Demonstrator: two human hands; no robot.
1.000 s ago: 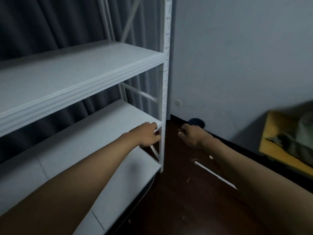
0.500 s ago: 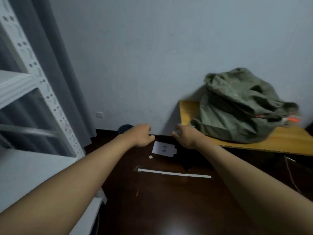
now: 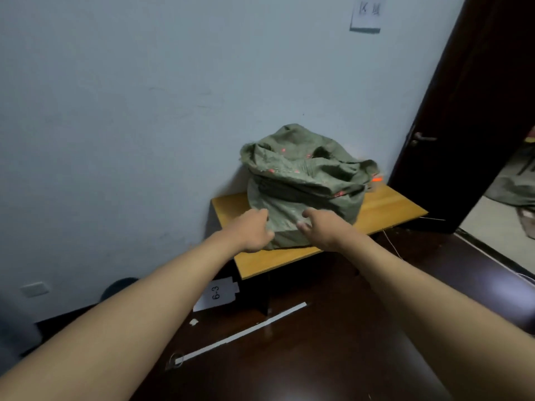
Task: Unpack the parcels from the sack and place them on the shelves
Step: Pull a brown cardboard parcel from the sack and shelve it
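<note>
The green sack [image 3: 304,186] on the tabletop [image 3: 388,205] is being reached for; left hand [image 3: 254,230] and right hand [image 3: 321,227] are held loosely curled, nothing gripped. Its mouth must be opened next.

2 bare forearms reaching in from the bottom corners, no sleeves in view, left hand [image 3: 253,231] and right hand [image 3: 322,228] bare, short thumbnail showing on the right hand

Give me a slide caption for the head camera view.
Both hands, left and right, reach toward a green sack on a wooden bench.
</note>
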